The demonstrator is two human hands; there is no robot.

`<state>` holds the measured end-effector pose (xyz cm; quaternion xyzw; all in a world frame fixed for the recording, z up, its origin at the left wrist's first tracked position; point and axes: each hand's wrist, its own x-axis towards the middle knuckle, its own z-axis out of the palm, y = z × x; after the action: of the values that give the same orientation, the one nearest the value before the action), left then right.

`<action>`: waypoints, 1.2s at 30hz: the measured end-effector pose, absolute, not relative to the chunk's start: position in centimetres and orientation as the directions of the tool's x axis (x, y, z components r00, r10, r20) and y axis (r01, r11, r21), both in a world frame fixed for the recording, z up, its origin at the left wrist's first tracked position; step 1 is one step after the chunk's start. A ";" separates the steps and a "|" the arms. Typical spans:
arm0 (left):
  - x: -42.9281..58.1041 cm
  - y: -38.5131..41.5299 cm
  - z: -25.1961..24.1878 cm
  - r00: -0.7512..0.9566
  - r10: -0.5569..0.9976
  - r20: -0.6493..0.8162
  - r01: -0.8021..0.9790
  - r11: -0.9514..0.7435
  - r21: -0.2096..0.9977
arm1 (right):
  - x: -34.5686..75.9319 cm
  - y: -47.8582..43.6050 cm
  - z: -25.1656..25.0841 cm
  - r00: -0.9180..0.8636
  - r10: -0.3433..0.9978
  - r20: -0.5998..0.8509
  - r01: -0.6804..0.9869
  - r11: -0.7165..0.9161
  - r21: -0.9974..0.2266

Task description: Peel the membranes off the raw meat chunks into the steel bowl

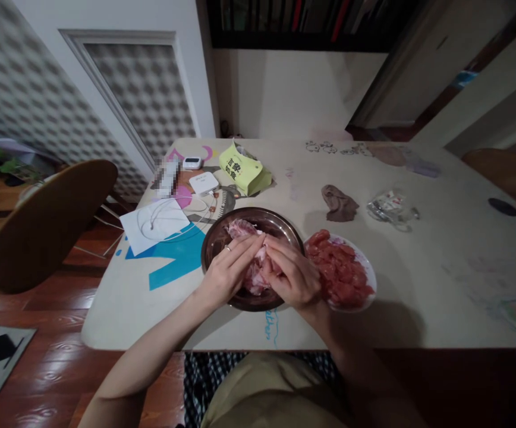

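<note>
Both of my hands meet over a round metal bowl (212, 238) near the table's front edge. Pale pink raw meat (257, 279), partly hidden by the hands, lies in it. My left hand (233, 264), with a ring on one finger, grips the meat with its fingertips. My right hand (292, 270) pinches the same meat, its fingertips close to the left ones. Just right of the bowl, a white plate (371, 276) with a patterned rim carries a heap of red raw meat pieces (340, 270).
Behind the bowl stands a yellow-green paper packet (244, 169). White devices (203, 183), a cable and a white sheet (153, 226) lie at the left. Beyond the plate are a brown cloth (339, 204) and a clear plastic bag (392, 209). A wooden chair (48, 226) stands left.
</note>
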<state>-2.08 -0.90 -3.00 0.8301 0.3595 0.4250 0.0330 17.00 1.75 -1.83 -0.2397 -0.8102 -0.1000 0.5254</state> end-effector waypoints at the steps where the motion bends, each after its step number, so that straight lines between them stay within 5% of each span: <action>1: -2.1 -0.9 -3.1 0.380 0.622 0.685 0.574 -0.739 0.353 | 16.9 1.7 -1.9 -0.352 0.280 0.893 0.478 0.874 -0.086; 24: -2.1 -1.5 -2.3 0.385 0.487 0.784 0.550 -0.803 0.229 | 17.7 1.5 -1.9 -0.301 0.286 0.910 0.506 0.857 -0.102; 36: -1.8 -1.5 -2.6 0.233 0.483 0.844 0.484 -0.810 0.331 | 16.4 1.0 -1.7 -0.268 0.369 0.890 0.389 0.886 -0.251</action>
<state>-1.79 -1.53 -2.61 0.7851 0.3080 0.5373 -0.0003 16.41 0.99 -1.67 -0.2382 -0.7962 -0.0088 0.5562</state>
